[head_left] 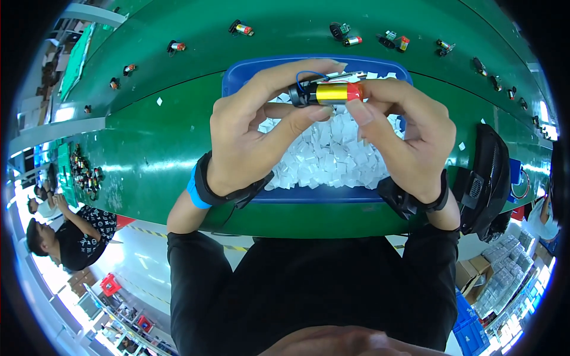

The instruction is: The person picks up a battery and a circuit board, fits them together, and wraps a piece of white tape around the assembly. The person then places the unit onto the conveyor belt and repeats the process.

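Note:
Between my two hands, above a blue bin (237, 70), is a cylindrical battery (332, 92) with a yellow and silver wrap, a red right end and a black cap on the left. A thin blue wire loops up from the capped end. My left hand (249, 121) pinches the black end between thumb and fingers. At the red end, my right hand (409, 115) has its thumb and fingertips closed on the battery. Many small white paper-like squares (326, 154) fill the bin below. The far side of the battery is hidden.
Along the far green belt (196, 71) lie several battery assemblies with black parts and small boards (389, 41). A black bag (490, 178) rests at the right. A heap of assemblies (86, 172) lies at the left, near a seated person (77, 234).

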Tool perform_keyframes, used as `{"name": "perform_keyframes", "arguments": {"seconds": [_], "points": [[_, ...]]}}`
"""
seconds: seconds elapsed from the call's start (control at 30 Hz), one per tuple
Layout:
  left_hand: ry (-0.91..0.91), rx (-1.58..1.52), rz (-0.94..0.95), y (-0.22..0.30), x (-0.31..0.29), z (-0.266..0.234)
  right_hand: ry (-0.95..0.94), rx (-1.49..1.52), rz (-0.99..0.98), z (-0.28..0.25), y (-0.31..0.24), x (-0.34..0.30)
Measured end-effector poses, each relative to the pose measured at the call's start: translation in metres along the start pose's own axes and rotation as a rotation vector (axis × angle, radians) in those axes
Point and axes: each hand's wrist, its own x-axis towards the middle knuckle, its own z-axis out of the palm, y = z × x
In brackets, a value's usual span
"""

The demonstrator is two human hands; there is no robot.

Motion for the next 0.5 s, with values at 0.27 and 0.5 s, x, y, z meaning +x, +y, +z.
{"name": "perform_keyframes", "arguments": {"seconds": [0.27, 0.5], "points": [[-0.002, 0.052, -0.006, 0.008, -0.005, 0.005, -0.099, 0.084, 0.017, -0.008, 0.0, 0.002], [0.05, 0.151, 0.011, 0.01, -0.004, 0.008, -0.122, 0.096, 0.006, -0.004, 0.006, -0.004]]}}
